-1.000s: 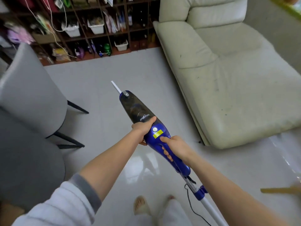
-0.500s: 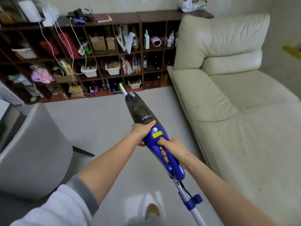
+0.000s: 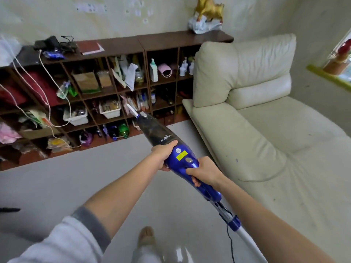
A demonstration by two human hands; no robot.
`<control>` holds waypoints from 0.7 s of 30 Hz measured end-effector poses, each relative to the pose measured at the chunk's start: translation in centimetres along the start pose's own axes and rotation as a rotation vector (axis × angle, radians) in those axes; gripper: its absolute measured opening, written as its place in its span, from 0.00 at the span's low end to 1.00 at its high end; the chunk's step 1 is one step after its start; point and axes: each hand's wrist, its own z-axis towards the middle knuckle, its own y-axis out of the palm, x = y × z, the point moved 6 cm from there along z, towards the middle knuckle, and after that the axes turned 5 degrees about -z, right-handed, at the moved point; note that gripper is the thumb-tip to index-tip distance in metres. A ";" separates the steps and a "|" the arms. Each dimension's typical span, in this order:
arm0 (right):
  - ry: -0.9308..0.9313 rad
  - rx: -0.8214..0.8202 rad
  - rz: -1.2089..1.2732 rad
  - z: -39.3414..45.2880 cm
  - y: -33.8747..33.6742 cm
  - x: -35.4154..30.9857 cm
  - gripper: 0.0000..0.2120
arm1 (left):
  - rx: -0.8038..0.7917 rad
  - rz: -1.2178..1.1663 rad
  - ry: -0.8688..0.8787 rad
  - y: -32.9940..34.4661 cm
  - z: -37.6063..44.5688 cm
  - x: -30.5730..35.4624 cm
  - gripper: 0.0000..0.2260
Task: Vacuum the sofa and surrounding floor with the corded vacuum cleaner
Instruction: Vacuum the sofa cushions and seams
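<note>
A blue corded vacuum cleaner (image 3: pixel 182 158) with a dark dust cup (image 3: pixel 155 130) is held off the floor in the middle of the view, its narrow white tip pointing up and away toward the shelves. My left hand (image 3: pixel 164 154) grips the body just behind the dust cup. My right hand (image 3: pixel 204 171) grips the blue handle further back. The white tube (image 3: pixel 247 242) and black cord (image 3: pixel 230 242) trail down to the lower right. A cream sofa (image 3: pixel 275 141) fills the right side, with dark specks on its seat.
A dark wooden shelf unit (image 3: pixel 117 86) crammed with boxes, bottles and white cables lines the far wall. Pale grey floor (image 3: pixel 66 177) lies between it and me. My slippered foot (image 3: pixel 146 236) shows below. A gold figurine (image 3: pixel 208 14) stands on the shelf top.
The view has tilted upward, bringing the shelf top and wall into sight while the grey chair left the frame. The vacuum's tip has risen with it. Both hands keep their grips.
</note>
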 end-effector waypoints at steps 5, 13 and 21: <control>0.027 0.117 -0.020 4.9 -3.2 -4.0 0.10 | -0.145 0.116 -0.018 1.2 4.8 7.7 0.23; 0.167 0.368 0.123 10.4 -10.3 -3.5 0.07 | -0.369 0.341 0.001 10.8 9.7 16.3 0.22; 0.271 0.513 0.227 15.7 -18.3 1.2 0.10 | -0.468 0.472 0.018 22.0 13.6 20.8 0.21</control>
